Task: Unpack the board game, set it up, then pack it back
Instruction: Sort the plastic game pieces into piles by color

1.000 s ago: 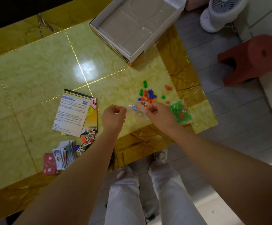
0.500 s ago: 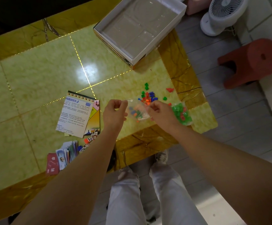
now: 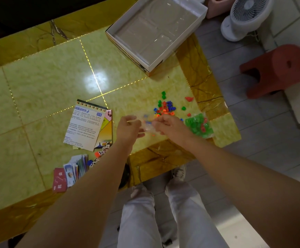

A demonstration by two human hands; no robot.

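Note:
My left hand [image 3: 128, 127] and my right hand [image 3: 169, 125] both pinch a small clear plastic bag [image 3: 148, 122] above the yellow table [image 3: 47, 83]; the bag is blurred and holds a few coloured pieces. Just beyond it lies a loose heap of small red, blue, green and orange pieces [image 3: 165, 107]. A second clear bag of green pieces [image 3: 198, 125] rests right of my right hand. The open white game box [image 3: 156, 31] sits at the table's far right corner. A rule sheet [image 3: 84, 125] lies on the folded board [image 3: 106, 133], left of my hands.
A fanned stack of cards [image 3: 74, 169] and some cut-out figures [image 3: 101, 153] lie near the table's front edge. On the floor to the right stand a red stool [image 3: 278, 70] and a white fan [image 3: 244, 17]. My legs and shoes show below the table edge.
My hands have come closer together with the small bag between them, and the bag now looks crumpled and blurred. The view has shifted slightly.

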